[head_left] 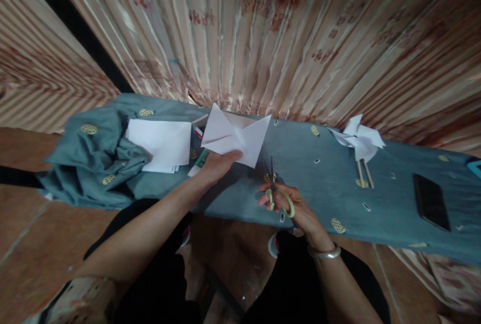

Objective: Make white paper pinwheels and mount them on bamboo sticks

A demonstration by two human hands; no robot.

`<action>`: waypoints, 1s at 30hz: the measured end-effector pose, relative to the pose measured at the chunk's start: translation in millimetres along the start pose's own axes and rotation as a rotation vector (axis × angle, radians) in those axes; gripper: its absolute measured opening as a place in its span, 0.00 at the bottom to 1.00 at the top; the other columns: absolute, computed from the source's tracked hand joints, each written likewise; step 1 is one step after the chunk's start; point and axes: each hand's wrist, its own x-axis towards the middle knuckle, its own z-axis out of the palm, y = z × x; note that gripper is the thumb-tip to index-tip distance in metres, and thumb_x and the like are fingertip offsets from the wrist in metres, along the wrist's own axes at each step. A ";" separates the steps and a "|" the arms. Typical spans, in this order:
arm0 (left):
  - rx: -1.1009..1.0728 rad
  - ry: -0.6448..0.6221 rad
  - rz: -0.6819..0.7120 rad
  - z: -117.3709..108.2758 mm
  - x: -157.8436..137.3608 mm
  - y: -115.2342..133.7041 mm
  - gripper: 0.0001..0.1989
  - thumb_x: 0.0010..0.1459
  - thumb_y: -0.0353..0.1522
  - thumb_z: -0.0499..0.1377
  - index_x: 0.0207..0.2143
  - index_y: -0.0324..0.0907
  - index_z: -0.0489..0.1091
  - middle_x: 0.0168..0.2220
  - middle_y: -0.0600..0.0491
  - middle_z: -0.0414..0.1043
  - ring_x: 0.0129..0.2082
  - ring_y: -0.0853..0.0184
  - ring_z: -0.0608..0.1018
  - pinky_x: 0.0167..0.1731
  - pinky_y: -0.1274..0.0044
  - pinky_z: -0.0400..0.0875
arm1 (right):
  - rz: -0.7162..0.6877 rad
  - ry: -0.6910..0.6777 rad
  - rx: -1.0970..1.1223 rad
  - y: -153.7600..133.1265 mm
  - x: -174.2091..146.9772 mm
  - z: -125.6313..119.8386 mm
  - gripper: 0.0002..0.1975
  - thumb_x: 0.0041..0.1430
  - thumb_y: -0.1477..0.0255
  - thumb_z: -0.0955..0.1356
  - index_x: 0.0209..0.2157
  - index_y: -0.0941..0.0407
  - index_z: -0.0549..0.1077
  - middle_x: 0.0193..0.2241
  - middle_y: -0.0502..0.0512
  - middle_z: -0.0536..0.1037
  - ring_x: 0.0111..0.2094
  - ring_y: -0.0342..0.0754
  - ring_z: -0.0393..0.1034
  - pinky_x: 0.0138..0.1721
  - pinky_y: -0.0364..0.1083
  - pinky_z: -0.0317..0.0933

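My left hand (221, 164) is closed on the lower edge of a white sheet of paper (248, 138), its thumb lying on top. Slits run in from the paper's corners, and its flaps stand apart. Just to the right, my right hand (291, 204) holds scissors (278, 196) with pale green handles, the dark blades pointing up and away from me. The blades are a short way from the paper and do not touch it. Beneath my left hand lies a green and white tube or box (199, 162), partly covered.
A stack of white paper (161, 143) lies at left beside the bunched blue-green cloth (93, 164). Toward the right are a finished-looking paper pinwheel (356, 137), two wooden sticks (364, 174) and a black phone (431, 202). A pleated curtain (240, 38) hangs behind the narrow bench.
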 end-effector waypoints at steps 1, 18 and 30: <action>-0.017 -0.007 0.003 -0.7 0.0 2.9 0.11 0.41 0.35 0.66 0.29 0.40 0.74 0.38 0.47 0.79 0.46 0.54 0.77 0.51 0.66 0.68 | 0.020 -0.061 -0.003 -1.7 -3.8 0.5 0.28 0.49 0.47 0.70 0.40 0.58 0.74 0.29 0.56 0.79 0.25 0.44 0.68 0.24 0.43 0.58; -0.078 -0.140 -0.008 7.3 -8.7 -3.4 0.10 0.39 0.34 0.66 0.26 0.40 0.73 0.32 0.49 0.79 0.42 0.57 0.78 0.47 0.68 0.71 | 0.041 -0.168 -0.024 -0.4 -3.0 3.8 0.27 0.52 0.50 0.70 0.42 0.59 0.73 0.28 0.54 0.77 0.26 0.42 0.66 0.29 0.43 0.63; -0.053 -0.157 -0.020 9.9 -11.4 -4.5 0.12 0.38 0.34 0.65 0.28 0.40 0.72 0.35 0.47 0.79 0.41 0.57 0.78 0.47 0.67 0.71 | 0.071 -0.164 -0.022 -2.2 -2.8 4.7 0.26 0.50 0.50 0.71 0.40 0.58 0.73 0.27 0.52 0.76 0.25 0.41 0.67 0.28 0.41 0.63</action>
